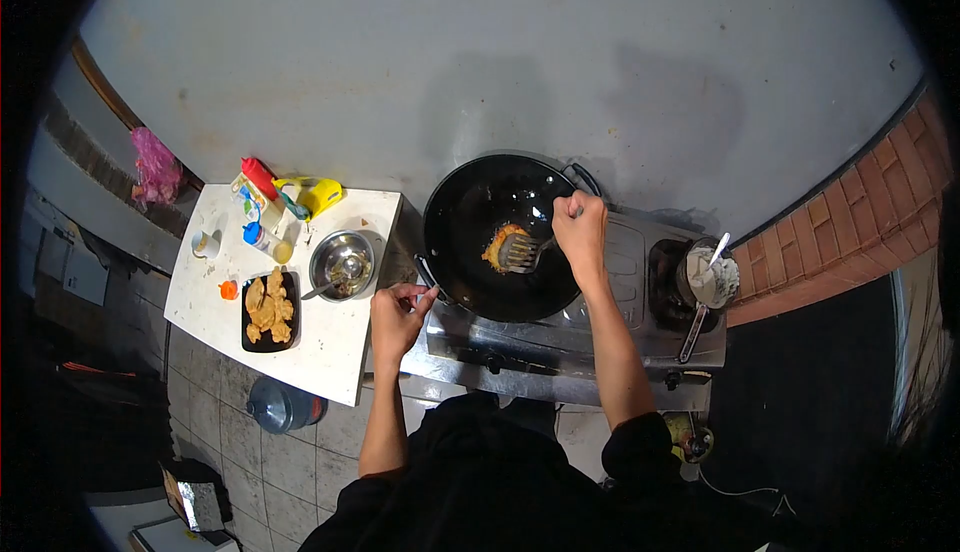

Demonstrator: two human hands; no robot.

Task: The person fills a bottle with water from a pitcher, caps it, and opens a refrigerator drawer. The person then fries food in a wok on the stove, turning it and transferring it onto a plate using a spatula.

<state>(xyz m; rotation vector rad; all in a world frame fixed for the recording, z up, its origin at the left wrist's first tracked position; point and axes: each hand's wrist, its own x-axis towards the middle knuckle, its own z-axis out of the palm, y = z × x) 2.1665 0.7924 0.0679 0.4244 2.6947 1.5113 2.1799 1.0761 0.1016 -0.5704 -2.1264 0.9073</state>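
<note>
Browned food piece [494, 252]: lies in the wok [470, 297], around the middle of its base. Slotted spatula [521, 254]: head against the piece, partly over its right side. My right hand [580, 227] is closed in a fist around the spatula's handle, above the wok's right side. My left hand [398, 320]: thumb and index finger drawn close together at the wok's left handle [425, 271]; cannot tell whether they pinch it.

Wok sits on the left part of the stove [625, 337], reaching past its left edge. At the stove's right end, a saucepan [690, 277] of white mixture [722, 277], white spoon [719, 246] in it, pan handle toward the near edge.

White table [322, 352], left of the stove: steel bowl [327, 252] with a utensil near the right edge; black dish [270, 347] of golden fried pieces [268, 307] toward the near edge; orange cap [229, 290] just beside the dish, toward the left edge. Red bottle [259, 178] and yellow package [320, 195] along the far edge.
</note>
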